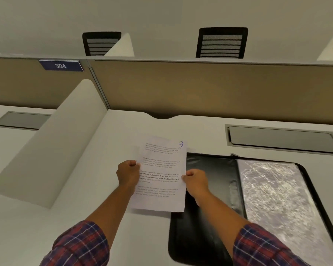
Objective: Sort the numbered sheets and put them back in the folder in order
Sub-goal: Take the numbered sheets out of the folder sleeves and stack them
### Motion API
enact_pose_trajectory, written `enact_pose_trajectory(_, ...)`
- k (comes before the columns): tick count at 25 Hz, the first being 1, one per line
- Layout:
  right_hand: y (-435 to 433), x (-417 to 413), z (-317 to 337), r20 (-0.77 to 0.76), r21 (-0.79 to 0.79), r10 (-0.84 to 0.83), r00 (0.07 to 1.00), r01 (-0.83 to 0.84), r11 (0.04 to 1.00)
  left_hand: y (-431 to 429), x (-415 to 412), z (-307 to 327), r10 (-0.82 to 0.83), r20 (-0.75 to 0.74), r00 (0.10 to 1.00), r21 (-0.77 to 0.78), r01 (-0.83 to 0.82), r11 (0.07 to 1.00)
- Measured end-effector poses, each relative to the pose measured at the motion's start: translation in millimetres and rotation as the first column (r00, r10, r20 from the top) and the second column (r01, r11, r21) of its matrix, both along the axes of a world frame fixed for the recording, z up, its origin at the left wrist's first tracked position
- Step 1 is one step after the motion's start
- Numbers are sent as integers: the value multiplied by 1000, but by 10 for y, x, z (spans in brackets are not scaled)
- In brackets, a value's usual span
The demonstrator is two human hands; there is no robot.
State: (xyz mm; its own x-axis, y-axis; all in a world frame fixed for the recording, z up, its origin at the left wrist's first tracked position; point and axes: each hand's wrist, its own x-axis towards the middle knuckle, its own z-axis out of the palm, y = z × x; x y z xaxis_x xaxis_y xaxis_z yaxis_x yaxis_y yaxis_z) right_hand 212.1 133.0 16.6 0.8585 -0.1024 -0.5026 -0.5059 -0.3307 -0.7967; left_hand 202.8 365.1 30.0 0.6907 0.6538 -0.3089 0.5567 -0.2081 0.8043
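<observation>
I hold a printed white sheet (161, 169) above the desk, with a blue handwritten 3 in its top right corner. My left hand (127, 174) pinches its left edge and my right hand (195, 179) pinches its right edge. I cannot tell whether more sheets lie behind it. A black zip folder (215, 181) lies open on the desk to the right, partly under the sheet. Its right half carries crinkled clear plastic sleeves (277, 198).
The white desk (85, 227) has a slanted white divider (52, 150) on the left and a tan partition (200, 87) at the back. A grey cable hatch (281, 139) sits behind the folder. Two black chairs (221, 43) stand beyond the partition.
</observation>
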Motion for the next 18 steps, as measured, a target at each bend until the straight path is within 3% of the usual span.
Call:
enact_pose_trajectory(10, 967, 1107, -201, 91, -288, 97, 991, -67, 955, 796, 1068, -363, 9, -23, 1000, 156, -5, 988)
enact_pose_trajectory(18, 1152, 1309, -288, 110, -357, 128, 986, -81, 931, 971, 1420, -539, -24, -98, 995, 303, 53, 951)
